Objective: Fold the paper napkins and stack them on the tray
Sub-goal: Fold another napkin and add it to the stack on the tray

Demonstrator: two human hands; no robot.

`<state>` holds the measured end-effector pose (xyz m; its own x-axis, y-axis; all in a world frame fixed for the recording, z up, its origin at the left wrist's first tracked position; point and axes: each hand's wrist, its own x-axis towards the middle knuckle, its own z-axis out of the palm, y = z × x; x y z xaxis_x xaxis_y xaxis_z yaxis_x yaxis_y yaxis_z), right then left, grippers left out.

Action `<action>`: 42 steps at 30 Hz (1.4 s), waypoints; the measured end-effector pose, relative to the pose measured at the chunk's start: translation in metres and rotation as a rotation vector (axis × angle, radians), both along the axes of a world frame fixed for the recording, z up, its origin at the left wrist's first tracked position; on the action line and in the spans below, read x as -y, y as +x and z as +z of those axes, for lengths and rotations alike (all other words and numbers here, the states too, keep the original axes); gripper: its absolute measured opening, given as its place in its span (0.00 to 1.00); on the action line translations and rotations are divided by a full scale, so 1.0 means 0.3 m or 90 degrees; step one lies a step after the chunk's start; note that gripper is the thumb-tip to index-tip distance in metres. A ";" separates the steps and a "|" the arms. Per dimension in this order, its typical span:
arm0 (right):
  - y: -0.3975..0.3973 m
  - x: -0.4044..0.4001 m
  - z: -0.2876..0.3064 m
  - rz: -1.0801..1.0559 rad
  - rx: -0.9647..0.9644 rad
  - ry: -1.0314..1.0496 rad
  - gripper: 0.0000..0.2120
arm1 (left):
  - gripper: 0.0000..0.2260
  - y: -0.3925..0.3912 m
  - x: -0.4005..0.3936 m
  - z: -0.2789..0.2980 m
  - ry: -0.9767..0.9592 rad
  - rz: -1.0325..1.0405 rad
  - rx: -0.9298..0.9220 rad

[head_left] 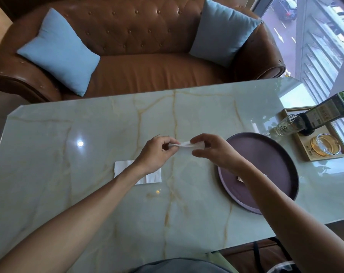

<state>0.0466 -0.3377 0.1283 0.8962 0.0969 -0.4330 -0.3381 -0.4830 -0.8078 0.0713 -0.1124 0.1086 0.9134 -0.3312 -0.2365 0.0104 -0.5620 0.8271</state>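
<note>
Both hands (185,149) half-hiding napkin (187,145)

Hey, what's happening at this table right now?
A person is folding a white paper napkin, pinched between the left hand and right hand above the marble table. More napkins lie flat beneath the left arm. The round purple tray waits on the right.

Head-camera view of the wearer. Both forearms were bare from elbow to wrist, with no sleeves, watch, bracelets or rings visible. The left hand (157,152) and right hand (216,152) were ungloved, fingernails short. At the lower edge, grey clothing (179,266) covered the torso, with a pale green strip beside it.
</note>
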 end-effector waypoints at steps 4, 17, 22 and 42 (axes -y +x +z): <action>0.005 0.005 -0.014 0.089 0.143 -0.225 0.04 | 0.07 0.007 -0.007 0.002 0.043 -0.040 0.041; -0.066 0.118 0.005 0.049 0.126 -0.111 0.11 | 0.04 0.029 0.106 0.020 -0.052 -0.093 -0.039; -0.165 0.310 -0.064 -0.125 0.051 -0.030 0.10 | 0.04 0.045 0.192 -0.019 -0.120 -0.067 -0.147; -0.442 0.659 -0.467 -0.575 -0.195 0.214 0.08 | 0.04 -0.122 0.869 -0.444 -0.042 0.025 -0.398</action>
